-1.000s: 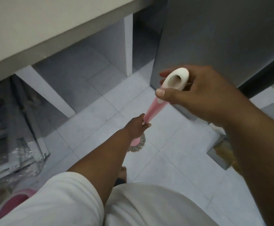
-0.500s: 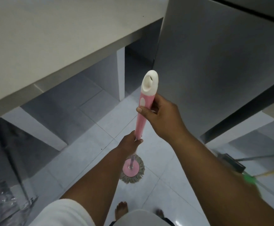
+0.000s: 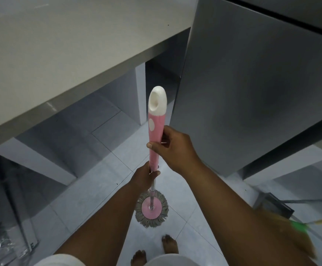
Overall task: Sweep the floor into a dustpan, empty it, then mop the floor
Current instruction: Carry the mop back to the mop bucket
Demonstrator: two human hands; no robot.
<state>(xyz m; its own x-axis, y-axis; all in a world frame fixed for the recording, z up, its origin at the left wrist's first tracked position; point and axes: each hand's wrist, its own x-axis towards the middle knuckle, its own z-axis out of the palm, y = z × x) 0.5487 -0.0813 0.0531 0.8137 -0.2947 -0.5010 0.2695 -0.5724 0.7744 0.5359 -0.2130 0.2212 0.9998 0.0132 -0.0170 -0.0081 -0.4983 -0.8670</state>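
Underfoot, pale grey square floor tiles (image 3: pixel 102 189) run beneath an off-white counter slab (image 3: pixel 60 45) and beside a grey metal cabinet (image 3: pixel 252 93). The pink-handled, white-capped mop (image 3: pixel 156 131) stands nearly upright, its round grey-fringed head (image 3: pixel 152 210) on the tiles ahead of bare feet (image 3: pixel 169 244). The right hand (image 3: pixel 172 148) wraps the pink grip; the left hand (image 3: pixel 144 177) curls round its lower end. A dark dustpan (image 3: pixel 277 207) and a blurred green-collared broom (image 3: pixel 298 226) lie partly behind the right forearm; the pan's contents cannot be told.

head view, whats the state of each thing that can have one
mop handle: near upright, gripped by both hands
mop head: flat on the tiled floor
left hand: grips the handle low down
right hand: grips the pink part higher up
broom: lying at right, blurred
dustpan: on the floor, contents unclear
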